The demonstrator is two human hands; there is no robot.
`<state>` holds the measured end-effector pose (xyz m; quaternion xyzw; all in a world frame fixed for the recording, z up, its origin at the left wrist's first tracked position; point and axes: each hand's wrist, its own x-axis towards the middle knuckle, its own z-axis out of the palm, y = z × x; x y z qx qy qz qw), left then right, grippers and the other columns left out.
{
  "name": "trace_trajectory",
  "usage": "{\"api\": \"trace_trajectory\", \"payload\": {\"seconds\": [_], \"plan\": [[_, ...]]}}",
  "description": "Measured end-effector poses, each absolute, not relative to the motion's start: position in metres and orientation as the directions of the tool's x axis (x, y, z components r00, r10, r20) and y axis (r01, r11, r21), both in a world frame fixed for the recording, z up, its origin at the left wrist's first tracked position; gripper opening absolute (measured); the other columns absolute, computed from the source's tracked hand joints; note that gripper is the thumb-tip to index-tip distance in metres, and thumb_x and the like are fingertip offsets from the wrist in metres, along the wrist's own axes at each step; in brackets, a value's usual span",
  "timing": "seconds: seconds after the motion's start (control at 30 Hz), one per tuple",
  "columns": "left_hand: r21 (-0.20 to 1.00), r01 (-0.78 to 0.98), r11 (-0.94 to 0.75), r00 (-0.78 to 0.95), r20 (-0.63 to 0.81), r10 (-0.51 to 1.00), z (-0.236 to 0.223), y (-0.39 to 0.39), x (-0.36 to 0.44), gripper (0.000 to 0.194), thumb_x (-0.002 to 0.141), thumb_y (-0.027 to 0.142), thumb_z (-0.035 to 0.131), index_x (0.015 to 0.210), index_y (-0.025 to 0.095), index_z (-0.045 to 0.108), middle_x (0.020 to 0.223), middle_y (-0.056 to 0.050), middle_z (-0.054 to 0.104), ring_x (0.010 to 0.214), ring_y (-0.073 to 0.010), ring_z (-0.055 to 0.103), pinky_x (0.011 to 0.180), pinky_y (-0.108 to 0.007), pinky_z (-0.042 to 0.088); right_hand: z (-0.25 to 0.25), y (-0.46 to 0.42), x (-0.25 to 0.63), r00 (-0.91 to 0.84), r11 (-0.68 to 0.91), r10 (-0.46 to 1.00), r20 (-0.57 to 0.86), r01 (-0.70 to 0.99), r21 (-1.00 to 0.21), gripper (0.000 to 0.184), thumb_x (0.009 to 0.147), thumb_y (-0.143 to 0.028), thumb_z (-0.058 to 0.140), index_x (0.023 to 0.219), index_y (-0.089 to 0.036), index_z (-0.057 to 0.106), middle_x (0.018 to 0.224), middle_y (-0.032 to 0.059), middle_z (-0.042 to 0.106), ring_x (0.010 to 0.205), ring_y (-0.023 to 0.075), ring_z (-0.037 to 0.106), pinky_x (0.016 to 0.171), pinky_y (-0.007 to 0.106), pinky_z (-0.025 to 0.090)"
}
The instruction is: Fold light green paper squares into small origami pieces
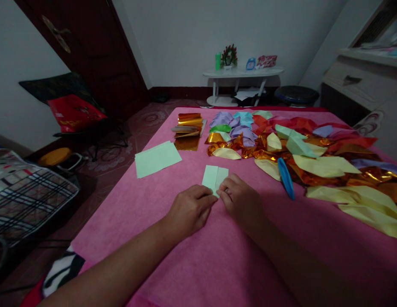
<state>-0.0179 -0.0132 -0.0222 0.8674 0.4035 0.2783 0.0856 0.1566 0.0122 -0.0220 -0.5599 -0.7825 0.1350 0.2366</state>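
Observation:
A small light green sheet of paper [210, 174], with folded flaps meeting along its middle, lies on the pink tablecloth [121, 217]. At its near edge my left hand [192, 208] pinches the lower left corner between thumb and fingers. Opposite it, my right hand [238, 197] grips the lower right corner, fingertips close to those of the left. The paper's near end is partly hidden by the fingers. To the left lies a stack of flat light green paper [158, 158]. Behind it sits a pile of gold foil sheets [188, 143].
Many folded paper pieces [326, 165] in yellow, gold, purple and red spread over the table's right side. A blue oval object [286, 179] lies at their near edge. Beyond stands a white side table [243, 73]; a chair with a red bag [75, 113] is at left.

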Motion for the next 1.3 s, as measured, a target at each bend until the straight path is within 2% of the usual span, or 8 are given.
{"api": "trace_trajectory", "payload": {"seconds": [0.5, 0.6, 0.73, 0.87, 1.0, 1.1, 1.3], "plan": [[0.348, 0.684, -0.641, 0.519, 0.387, 0.763, -0.0220, -0.0143, -0.0153, 0.022, 0.089, 0.019, 0.049, 0.096, 0.018, 0.070, 0.093, -0.008, 0.066, 0.086, -0.0182, 0.060, 0.075, -0.031, 0.052, -0.0234, 0.0128, 0.1555, -0.247, 0.348, 0.927, 0.282, 0.847, -0.401, 0.010, 0.085, -0.018, 0.052, 0.075, -0.019, 0.052, 0.082, 0.0030, 0.055, 0.072, 0.0155, 0.051, 0.063, 0.027, 0.034], [0.353, 0.689, -0.633, 0.511, 0.383, 0.770, -0.0216, -0.0149, -0.0151, 0.022, 0.089, 0.019, 0.049, 0.095, 0.018, 0.070, 0.094, -0.008, 0.065, 0.085, -0.0180, 0.059, 0.074, -0.031, 0.052, -0.0233, 0.0127, 0.1569, -0.241, 0.353, 0.927, 0.289, 0.823, -0.445, 0.014, 0.087, -0.019, 0.048, 0.074, -0.019, 0.053, 0.080, 0.0027, 0.055, 0.071, 0.0153, 0.052, 0.063, 0.027, 0.034], [0.350, 0.696, -0.628, 0.509, 0.376, 0.774, -0.0202, -0.0151, -0.0141, 0.022, 0.090, 0.019, 0.048, 0.094, 0.019, 0.070, 0.091, -0.008, 0.065, 0.083, -0.0177, 0.059, 0.072, -0.031, 0.051, -0.0237, 0.0126, 0.1585, -0.252, 0.364, 0.927, 0.277, 0.785, -0.501, 0.009, 0.082, -0.025, 0.057, 0.075, -0.021, 0.054, 0.081, 0.0014, 0.055, 0.073, 0.0155, 0.053, 0.061, 0.025, 0.035], [0.341, 0.696, -0.632, 0.519, 0.370, 0.771, -0.0191, -0.0154, -0.0136, 0.022, 0.090, 0.020, 0.048, 0.094, 0.019, 0.070, 0.090, -0.008, 0.065, 0.085, -0.0181, 0.059, 0.073, -0.031, 0.052, -0.0252, 0.0147, 0.1596, -0.259, 0.356, 0.932, 0.254, 0.785, -0.507, 0.008, 0.082, -0.019, 0.054, 0.075, -0.020, 0.053, 0.081, 0.0014, 0.054, 0.073, 0.0153, 0.053, 0.063, 0.026, 0.036], [0.340, 0.692, -0.636, 0.517, 0.382, 0.766, -0.0189, -0.0157, -0.0135, 0.022, 0.089, 0.019, 0.049, 0.094, 0.020, 0.070, 0.089, -0.008, 0.064, 0.085, -0.0180, 0.059, 0.073, -0.030, 0.052, -0.0254, 0.0151, 0.1607, -0.237, 0.354, 0.930, 0.279, 0.779, -0.518, 0.004, 0.081, -0.016, 0.053, 0.083, -0.020, 0.052, 0.085, 0.0027, 0.055, 0.076, 0.0164, 0.053, 0.066, 0.026, 0.038], [0.342, 0.694, -0.634, 0.521, 0.370, 0.770, -0.0190, -0.0157, -0.0135, 0.022, 0.090, 0.019, 0.048, 0.095, 0.019, 0.070, 0.090, -0.008, 0.064, 0.085, -0.0178, 0.059, 0.072, -0.030, 0.052, -0.0249, 0.0146, 0.1605, -0.255, 0.374, 0.922, 0.290, 0.777, -0.507, 0.009, 0.080, -0.018, 0.055, 0.088, -0.020, 0.051, 0.088, 0.0027, 0.056, 0.077, 0.0168, 0.053, 0.066, 0.026, 0.038], [0.364, 0.695, -0.620, 0.513, 0.353, 0.782, -0.0204, -0.0165, -0.0146, 0.023, 0.090, 0.023, 0.049, 0.097, 0.018, 0.070, 0.096, -0.009, 0.064, 0.088, -0.0193, 0.058, 0.076, -0.032, 0.051, -0.0266, 0.0198, 0.1607, -0.185, 0.345, 0.914, 0.362, 0.825, -0.449, 0.016, 0.083, -0.010, 0.042, 0.089, -0.019, 0.053, 0.087, 0.0055, 0.057, 0.078, 0.0181, 0.054, 0.069, 0.028, 0.039]]}}
